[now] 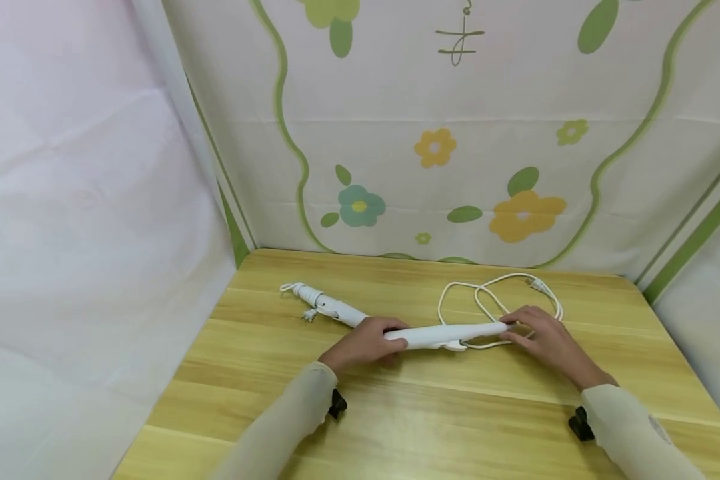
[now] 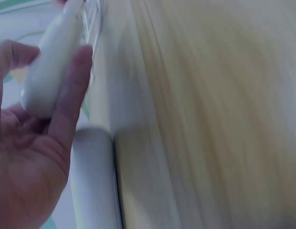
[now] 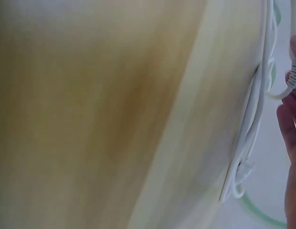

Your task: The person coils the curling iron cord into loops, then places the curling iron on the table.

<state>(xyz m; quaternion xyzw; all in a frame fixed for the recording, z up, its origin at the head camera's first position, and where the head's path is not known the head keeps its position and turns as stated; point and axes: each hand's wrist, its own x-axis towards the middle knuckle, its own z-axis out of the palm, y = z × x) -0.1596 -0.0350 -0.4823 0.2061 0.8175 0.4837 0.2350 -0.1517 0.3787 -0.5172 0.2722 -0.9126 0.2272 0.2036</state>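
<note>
A white curling iron (image 1: pixel 441 335), a long slim body with a small lever on its near side, is held level just above the table. My left hand (image 1: pixel 366 341) grips its left end, thumb and fingers round the rounded body (image 2: pixel 48 67). At the other end, my right hand (image 1: pixel 543 339) pinches the tip where the cord comes out at a ribbed sleeve (image 3: pixel 294 76). Its white cord (image 1: pixel 444 298) lies in loose loops behind. A second white iron (image 1: pixel 343 312) lies on the table beyond my left hand, its cord (image 1: pixel 308 293) wound round its far end.
The wooden table (image 1: pixel 432 413) meets a flower-printed cloth wall (image 1: pixel 396 167) at the back. White cloth hangs at the left and right. One plug (image 1: pixel 539 285) rests inside the cord loops, another plug (image 1: pixel 309 315) beside the second iron.
</note>
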